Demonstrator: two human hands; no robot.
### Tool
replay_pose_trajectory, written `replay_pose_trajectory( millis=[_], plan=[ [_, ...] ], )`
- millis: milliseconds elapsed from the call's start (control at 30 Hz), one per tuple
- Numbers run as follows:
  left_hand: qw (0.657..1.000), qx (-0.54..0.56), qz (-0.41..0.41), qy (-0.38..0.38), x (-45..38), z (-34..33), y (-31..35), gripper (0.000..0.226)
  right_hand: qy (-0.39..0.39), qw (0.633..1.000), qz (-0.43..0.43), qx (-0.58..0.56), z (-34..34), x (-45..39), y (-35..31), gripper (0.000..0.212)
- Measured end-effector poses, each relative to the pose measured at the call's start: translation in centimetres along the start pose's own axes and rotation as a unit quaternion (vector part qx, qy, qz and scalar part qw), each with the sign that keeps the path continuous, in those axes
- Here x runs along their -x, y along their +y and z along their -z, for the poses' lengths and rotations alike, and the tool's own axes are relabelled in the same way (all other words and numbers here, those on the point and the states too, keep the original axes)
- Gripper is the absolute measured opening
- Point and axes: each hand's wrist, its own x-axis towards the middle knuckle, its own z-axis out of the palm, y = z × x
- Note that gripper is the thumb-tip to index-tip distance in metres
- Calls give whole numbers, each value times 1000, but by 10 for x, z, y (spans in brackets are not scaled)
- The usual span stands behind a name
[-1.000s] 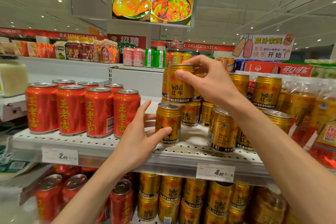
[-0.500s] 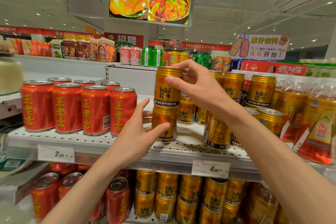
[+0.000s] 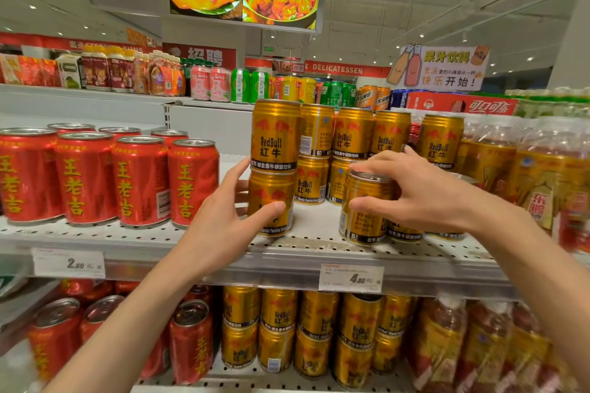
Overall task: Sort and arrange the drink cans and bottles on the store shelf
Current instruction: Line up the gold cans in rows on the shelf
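Note:
Gold Red Bull cans stand stacked two high on the white perforated shelf (image 3: 306, 246). My left hand (image 3: 223, 220) wraps around the bottom gold can (image 3: 271, 198) of the front left stack; a second gold can (image 3: 276, 137) sits on top of it. My right hand (image 3: 421, 191) grips a single gold can (image 3: 364, 217) standing at the shelf front, fingers over its rim and side. Behind both stand more stacked gold cans (image 3: 354, 134).
Red herbal tea cans (image 3: 140, 182) fill the shelf's left part. Bottled drinks in shrink wrap (image 3: 536, 175) crowd the right. Price tags (image 3: 351, 277) hang on the shelf edge. The lower shelf holds more gold cans (image 3: 277, 329) and red cans. Mixed drinks line the top shelf.
My right hand set its gold can onto the can held by my left hand, let go, and moved right and down onto another gold can at the shelf front.

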Motion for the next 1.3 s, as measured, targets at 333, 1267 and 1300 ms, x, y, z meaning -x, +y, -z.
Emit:
replay_pose_trajectory(
  millis=[333, 1267, 1300],
  plan=[
    [999, 27, 12, -24, 2, 2, -4, 86, 31, 999, 33, -24, 6, 6, -3, 45],
    [999, 21, -19, -16, 4, 4, -2, 62, 14, 992, 30, -120, -15, -33, -27, 40],
    [1000, 17, -21, -13, 3, 4, -3, 62, 21, 992, 27, -124, -15, -32, -26, 41]
  ],
)
